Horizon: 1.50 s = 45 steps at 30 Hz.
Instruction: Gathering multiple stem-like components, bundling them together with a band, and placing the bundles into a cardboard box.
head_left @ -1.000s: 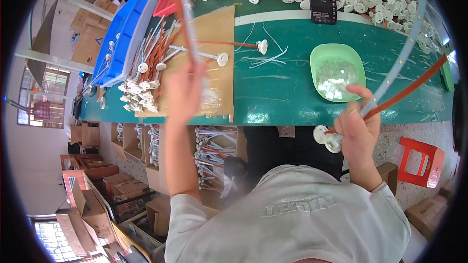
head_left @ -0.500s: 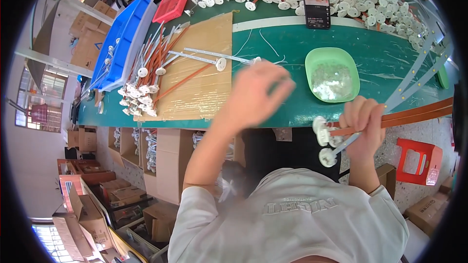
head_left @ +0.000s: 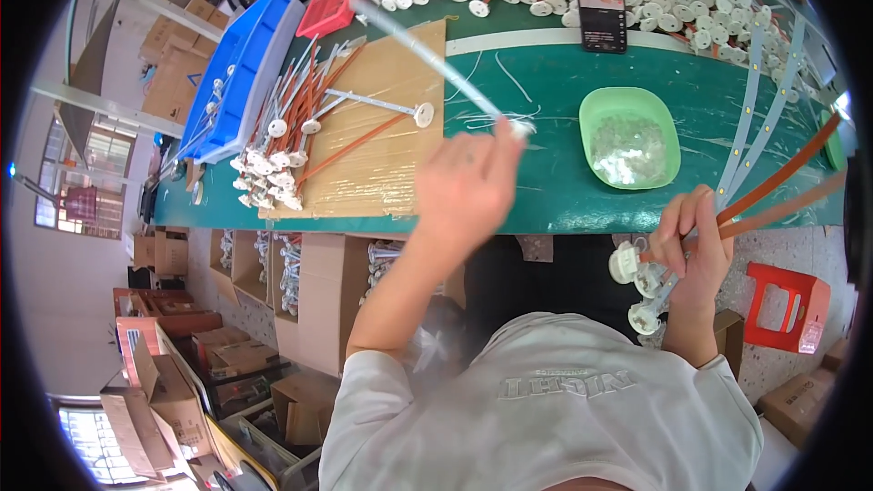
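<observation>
Long green table [head_left: 546, 191] in a busy workroom, boxes [head_left: 182, 373] below. One green bowl [head_left: 629, 138], one phone [head_left: 601, 2], one red stool [head_left: 780, 307]. Left hand [head_left: 464, 191] gripping one clear tube [head_left: 427, 45] over the table. Right hand [head_left: 696, 245] closed round several rods [head_left: 773, 186].

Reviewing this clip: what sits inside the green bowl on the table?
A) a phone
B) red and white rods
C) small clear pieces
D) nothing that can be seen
C: the green bowl holds a heap of small clear pieces, while the phone lies apart, farther back on the table.
</observation>
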### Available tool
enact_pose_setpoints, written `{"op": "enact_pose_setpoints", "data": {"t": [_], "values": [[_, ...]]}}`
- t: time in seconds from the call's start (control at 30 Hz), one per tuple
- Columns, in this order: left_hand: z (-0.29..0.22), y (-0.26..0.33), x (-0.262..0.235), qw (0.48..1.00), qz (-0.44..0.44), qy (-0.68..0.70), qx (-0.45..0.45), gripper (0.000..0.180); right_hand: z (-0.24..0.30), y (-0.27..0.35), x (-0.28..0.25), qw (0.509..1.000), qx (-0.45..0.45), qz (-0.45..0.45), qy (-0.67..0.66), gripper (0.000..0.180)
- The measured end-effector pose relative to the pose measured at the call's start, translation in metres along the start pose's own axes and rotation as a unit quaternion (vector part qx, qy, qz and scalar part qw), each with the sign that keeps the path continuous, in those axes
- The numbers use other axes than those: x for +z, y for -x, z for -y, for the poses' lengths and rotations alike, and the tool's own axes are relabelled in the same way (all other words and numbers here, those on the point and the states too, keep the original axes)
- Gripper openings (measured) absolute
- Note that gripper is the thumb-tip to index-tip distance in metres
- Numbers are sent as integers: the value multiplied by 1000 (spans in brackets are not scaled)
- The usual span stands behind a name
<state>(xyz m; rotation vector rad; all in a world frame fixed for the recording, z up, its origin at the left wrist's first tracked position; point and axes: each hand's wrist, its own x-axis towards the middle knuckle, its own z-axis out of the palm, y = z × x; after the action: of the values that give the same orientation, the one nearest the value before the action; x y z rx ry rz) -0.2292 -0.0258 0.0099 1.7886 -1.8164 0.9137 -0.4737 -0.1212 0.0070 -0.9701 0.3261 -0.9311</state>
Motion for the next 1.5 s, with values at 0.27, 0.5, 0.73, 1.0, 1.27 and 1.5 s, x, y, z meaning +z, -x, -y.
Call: {"op": "enact_pose_setpoints", "data": {"t": [0.27,0.5,0.73,1.0,1.27,1.5], "values": [[-58,18,-40,924,41,252,284,37,-13,-7,14,993,41,62,96,29],[29,34,-27,976,126,145,100,34,-20,7,-5,998,38,46,-20,41],[188,129,-13,918,272,-248,-149,36,8,13,-4,994,-76,77,-17,39],[164,89,-14,928,281,-161,-183,34,-1,8,-1,997,-65,33,-8,38],[188,52,51,930,335,-100,-112,23,-2,14,-3,998,-28,45,-21,38],[142,10,28,948,243,-195,60,16,-2,21,-21,1000,6,12,-19,29]]}}
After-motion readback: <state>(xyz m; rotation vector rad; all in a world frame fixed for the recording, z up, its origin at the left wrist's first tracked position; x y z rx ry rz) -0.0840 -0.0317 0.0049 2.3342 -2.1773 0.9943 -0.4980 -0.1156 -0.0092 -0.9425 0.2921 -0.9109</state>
